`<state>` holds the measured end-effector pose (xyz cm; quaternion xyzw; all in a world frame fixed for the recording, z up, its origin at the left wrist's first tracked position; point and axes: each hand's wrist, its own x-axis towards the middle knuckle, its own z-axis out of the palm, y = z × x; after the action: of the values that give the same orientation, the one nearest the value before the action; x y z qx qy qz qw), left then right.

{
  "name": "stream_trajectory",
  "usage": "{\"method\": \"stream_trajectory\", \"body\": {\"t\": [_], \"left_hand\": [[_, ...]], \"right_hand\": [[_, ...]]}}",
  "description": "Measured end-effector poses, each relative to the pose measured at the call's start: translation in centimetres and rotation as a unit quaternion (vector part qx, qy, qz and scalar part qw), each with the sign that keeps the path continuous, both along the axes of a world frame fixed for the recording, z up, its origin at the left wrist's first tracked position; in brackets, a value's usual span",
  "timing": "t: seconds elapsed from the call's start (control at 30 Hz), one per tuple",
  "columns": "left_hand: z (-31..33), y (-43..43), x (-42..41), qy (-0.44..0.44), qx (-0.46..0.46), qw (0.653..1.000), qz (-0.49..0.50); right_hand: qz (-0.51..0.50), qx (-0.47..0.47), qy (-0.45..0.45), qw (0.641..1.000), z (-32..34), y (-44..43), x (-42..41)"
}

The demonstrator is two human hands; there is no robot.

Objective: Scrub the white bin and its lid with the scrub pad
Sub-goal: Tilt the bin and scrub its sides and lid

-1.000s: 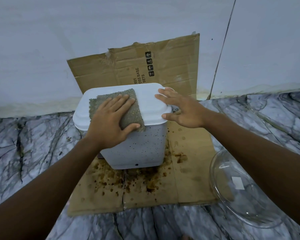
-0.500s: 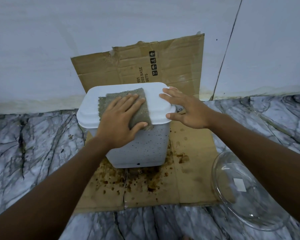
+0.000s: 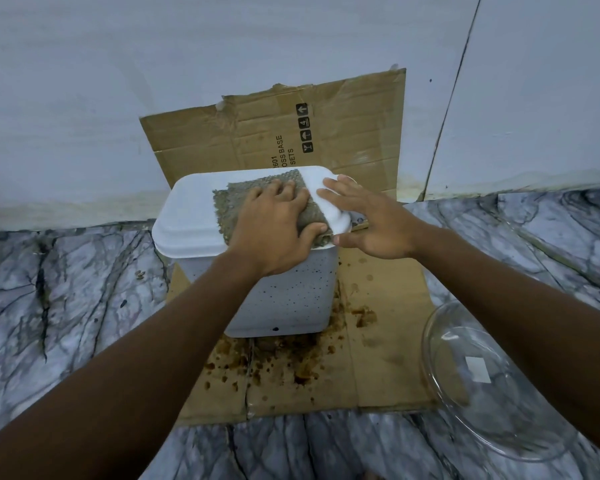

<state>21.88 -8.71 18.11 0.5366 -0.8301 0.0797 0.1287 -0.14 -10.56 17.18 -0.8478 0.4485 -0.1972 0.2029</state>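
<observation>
Looking down from the head view: the left hand (image 3: pixel 274 230), fingers spread flat, presses the scrub pad (image 3: pixel 236 202) onto the lid (image 3: pixel 187 216) of the white bin (image 3: pixel 284 299), which stands on stained cardboard (image 3: pixel 388 341). The right hand (image 3: pixel 371 223), fingers straight, rests on the lid's right edge. The pad looks limp and coarse (palm pressure suits it); the bin seems light and likely to slide unless braced.

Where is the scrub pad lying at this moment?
In the head view, the scrub pad lies flat on the right half of the white lid, pressed under the left hand; the right hand rests just right of it.
</observation>
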Motion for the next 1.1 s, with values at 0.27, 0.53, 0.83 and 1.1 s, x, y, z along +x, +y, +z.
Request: {"method": "stream_trajectory", "body": {"t": [0.27,0.53,0.83,1.1], "left_hand": [[0.2,0.0,1.4,0.018,0.028,0.998,-0.044],[-0.5,0.3,7.3,0.045,0.000,0.999,-0.012],[-0.8,-0.4,1.4,0.025,-0.017,1.000,0.004],[0.0,-1.3,15.3,0.059,0.042,0.997,0.024]], "right_hand": [[0.004,0.001,-0.001,1.000,0.1,0.0,0.0],[-0.005,-0.015,0.010,1.000,-0.3,0.1,0.2],[-0.021,-0.016,-0.048,0.998,-0.6,-1.0,0.6],[-0.052,-0.002,-0.056,0.997,0.2,-1.4,1.4]]}}
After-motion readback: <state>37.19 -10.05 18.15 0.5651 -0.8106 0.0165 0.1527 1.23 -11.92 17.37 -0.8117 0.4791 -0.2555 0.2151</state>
